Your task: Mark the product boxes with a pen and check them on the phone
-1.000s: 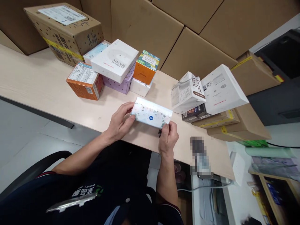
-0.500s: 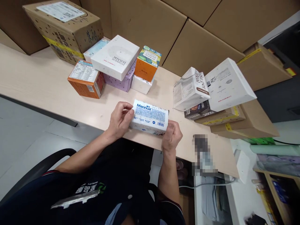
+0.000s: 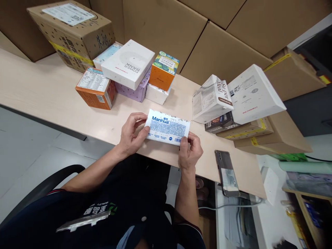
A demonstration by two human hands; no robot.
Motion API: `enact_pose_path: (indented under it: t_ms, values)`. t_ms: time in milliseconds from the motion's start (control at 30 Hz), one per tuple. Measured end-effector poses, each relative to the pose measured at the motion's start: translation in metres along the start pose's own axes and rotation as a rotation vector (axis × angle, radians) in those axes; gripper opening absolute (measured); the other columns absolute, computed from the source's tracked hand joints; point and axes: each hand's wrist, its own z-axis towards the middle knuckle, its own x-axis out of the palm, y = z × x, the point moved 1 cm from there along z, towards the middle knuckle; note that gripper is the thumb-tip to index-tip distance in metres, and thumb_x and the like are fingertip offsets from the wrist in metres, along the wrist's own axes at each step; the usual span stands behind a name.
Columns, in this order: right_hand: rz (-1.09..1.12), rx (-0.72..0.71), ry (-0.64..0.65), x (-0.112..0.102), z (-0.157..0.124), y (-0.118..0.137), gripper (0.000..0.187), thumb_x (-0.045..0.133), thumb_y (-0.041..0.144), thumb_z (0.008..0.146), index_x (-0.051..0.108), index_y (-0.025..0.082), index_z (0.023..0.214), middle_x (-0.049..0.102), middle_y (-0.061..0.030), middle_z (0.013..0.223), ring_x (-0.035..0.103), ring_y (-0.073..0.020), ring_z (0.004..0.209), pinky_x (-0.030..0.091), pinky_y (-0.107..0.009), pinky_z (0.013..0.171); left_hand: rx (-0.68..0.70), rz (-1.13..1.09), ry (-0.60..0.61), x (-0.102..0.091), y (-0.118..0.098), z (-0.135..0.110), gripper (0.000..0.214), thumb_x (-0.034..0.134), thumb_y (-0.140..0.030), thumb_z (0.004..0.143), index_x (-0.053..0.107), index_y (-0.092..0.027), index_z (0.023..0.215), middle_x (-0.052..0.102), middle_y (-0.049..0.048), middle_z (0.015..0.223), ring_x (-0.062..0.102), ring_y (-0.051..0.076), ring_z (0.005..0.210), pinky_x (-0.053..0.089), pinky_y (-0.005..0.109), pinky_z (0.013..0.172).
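Observation:
I hold a white tissue pack (image 3: pixel 167 129) with blue "Manhua" print between both hands, just above the near edge of the pale wooden table (image 3: pixel 46 93). Its printed face with a barcode points up at me. My left hand (image 3: pixel 132 133) grips its left end, fingers curled round the edge. My right hand (image 3: pixel 190 152) pinches its lower right corner.
Behind the pack lies a heap of boxes: an orange carton (image 3: pixel 95 88), a white power bank box (image 3: pixel 128 64), a lilac box (image 3: pixel 135 91), an orange-green box (image 3: pixel 163 71). To the right are white boxes (image 3: pixel 211 98) on brown parcels (image 3: pixel 272 138). A phone (image 3: pixel 225 173) lies at right. A cardboard carton (image 3: pixel 71 29) stands back left.
The pack has been turned over in my hands, from its leafy patterned side to the printed "Manhua" side, and now lies flatter. Both hands kept their hold.

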Motion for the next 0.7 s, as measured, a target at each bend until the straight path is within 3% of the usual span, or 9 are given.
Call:
enact_pose_path:
  t_ms: [267, 433, 700]
  values:
    - [0.022, -0.073, -0.018, 0.000, -0.001, -0.006, 0.010, 0.062, 0.032, 0.091, 0.063, 0.024, 0.097, 0.076, -0.0100, 0.111, 0.073, -0.0252, 0.103, 0.061, -0.046, 0.087, 0.181, -0.003, 0.007, 0.000, -0.006, 0.000, 0.049, 0.062, -0.019, 0.093, 0.053, -0.029, 0.139, 0.054, 0.0096, 0.127, 0.059, 0.024, 0.122, 0.061, 0.047, 0.106]
    - [-0.016, -0.079, -0.025, 0.000, 0.000, -0.006, 0.007, 0.060, 0.030, 0.089, 0.062, 0.024, 0.092, 0.075, -0.0116, 0.114, 0.074, -0.0270, 0.107, 0.060, -0.048, 0.090, 0.233, 0.116, 0.017, -0.001, -0.002, -0.003, 0.065, 0.062, -0.014, 0.085, 0.046, -0.033, 0.145, 0.052, 0.0106, 0.132, 0.056, 0.029, 0.128, 0.059, 0.054, 0.106]
    - [0.028, 0.114, -0.068, -0.001, -0.002, -0.012, 0.018, 0.051, 0.025, 0.095, 0.069, 0.022, 0.096, 0.075, -0.0080, 0.107, 0.071, -0.0230, 0.102, 0.056, -0.041, 0.091, 0.309, 0.287, -0.001, -0.001, -0.006, -0.002, 0.069, 0.057, -0.009, 0.076, 0.049, -0.030, 0.142, 0.056, 0.0092, 0.122, 0.059, 0.028, 0.115, 0.059, 0.050, 0.095]
